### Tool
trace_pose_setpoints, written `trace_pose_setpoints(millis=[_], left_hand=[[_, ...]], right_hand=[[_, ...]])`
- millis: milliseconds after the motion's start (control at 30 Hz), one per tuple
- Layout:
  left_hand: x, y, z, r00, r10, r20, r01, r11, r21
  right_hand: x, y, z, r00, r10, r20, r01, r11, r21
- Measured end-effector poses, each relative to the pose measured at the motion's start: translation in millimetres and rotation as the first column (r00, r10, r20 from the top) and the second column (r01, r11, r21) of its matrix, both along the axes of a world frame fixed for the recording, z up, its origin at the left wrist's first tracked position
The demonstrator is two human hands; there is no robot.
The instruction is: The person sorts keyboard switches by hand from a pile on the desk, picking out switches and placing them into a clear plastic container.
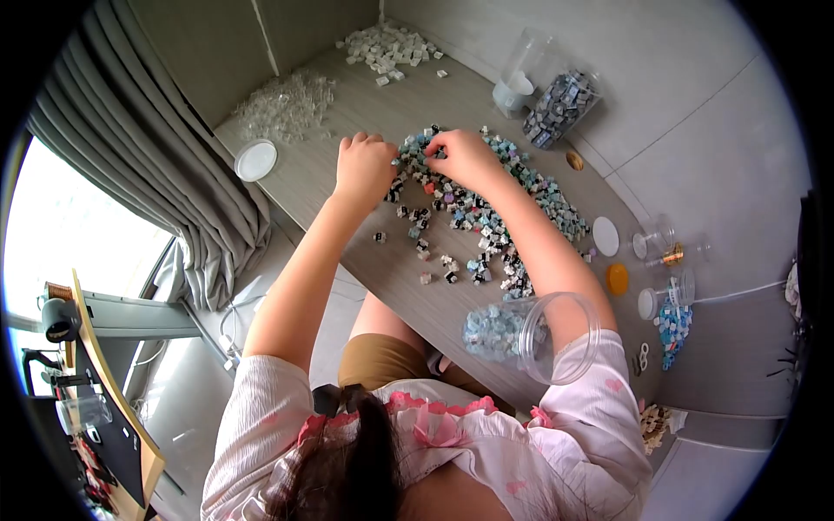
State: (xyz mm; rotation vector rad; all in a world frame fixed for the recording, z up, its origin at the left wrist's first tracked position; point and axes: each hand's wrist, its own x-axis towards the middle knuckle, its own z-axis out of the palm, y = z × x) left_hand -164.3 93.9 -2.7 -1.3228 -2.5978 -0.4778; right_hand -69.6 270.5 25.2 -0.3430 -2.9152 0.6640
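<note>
My left hand (365, 168) is at the left edge of a large spread of small switch-like pieces (469, 208) in black, white, blue and teal. Its fingers are curled, and what they hold, if anything, is hidden. Close to its right, my right hand (460, 159) rests over the same pieces with thumb and fingertips bent together; anything between them is too small to name. A clear open jar (560, 339) with pale blue pieces lies on its side by my right forearm.
White keycaps (387, 48) and clear parts (282, 106) lie at the back of the table (347, 82). A white lid (255, 161) is at the left edge. A container of grey pieces (560, 108), an orange lid (617, 279) and small jars (665, 295) line the right.
</note>
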Motion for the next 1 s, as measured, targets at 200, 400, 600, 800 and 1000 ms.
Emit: trace_pose_setpoints(millis=[200, 400, 600, 800, 1000], left_hand=[[5, -3, -2, 0.991, -0.043, -0.127, 0.054, 0.995, 0.087], [-1, -7, -4, 0.989, -0.064, -0.136, 0.072, 0.996, 0.053], [-17, -8, 10, 0.522, -0.271, 0.809, -0.418, 0.745, 0.519], [-70, -14, -12, -0.302, -0.708, 0.638, -0.616, 0.656, 0.436], [-37, 0, 12, 0.848, -0.141, 0.510, -0.007, 0.960, 0.278]], right_hand=[[-7, -7, 8, 0.991, 0.033, 0.129, -0.048, 0.993, 0.109], [-9, -1, -3, 0.992, -0.075, 0.106, 0.108, 0.928, -0.356], [-1, 27, 5, 0.993, -0.093, 0.079, 0.076, -0.031, -0.997], [-5, 15, -5, 0.992, -0.112, -0.054, 0.097, 0.970, -0.224], [-8, -8, -7, 0.993, -0.117, 0.023, 0.111, 0.979, 0.170]])
